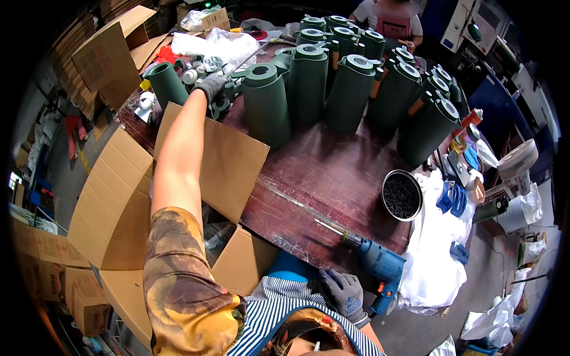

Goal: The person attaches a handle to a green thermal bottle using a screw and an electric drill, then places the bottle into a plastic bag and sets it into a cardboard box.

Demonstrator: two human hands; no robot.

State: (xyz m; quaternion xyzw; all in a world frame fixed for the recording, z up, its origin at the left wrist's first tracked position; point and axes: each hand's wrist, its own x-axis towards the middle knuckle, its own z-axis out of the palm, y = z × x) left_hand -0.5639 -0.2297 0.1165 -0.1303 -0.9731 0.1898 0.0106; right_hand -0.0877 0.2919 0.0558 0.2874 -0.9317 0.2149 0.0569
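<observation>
Left hand (209, 86), gloved, arm stretched far across the table (332, 172), fingers closed on a small dark green part (221, 107) in the clutter at the far left edge. Right hand (342, 292), also gloved, down at the near edge by my lap, resting against the grip of the blue power drill (374, 261); can't tell if it's actually clenched on it. Drill lies on the table, long bit pointing left and away from me.

Just right of my left hand: a tall dark green tube (265, 104), upright, first in a dense cluster of similar green tubes (356, 83) filling the far half of the table. Round tin of dark screws (402, 195) sits on the right edge, well clear of the drill. Open cardboard box (119, 202) under my left arm, flaps splayed, one flap lying over the tabletop. Clear plastic bags (217, 41) beyond the left hand. Another person's hand (407, 44) at the far side.
</observation>
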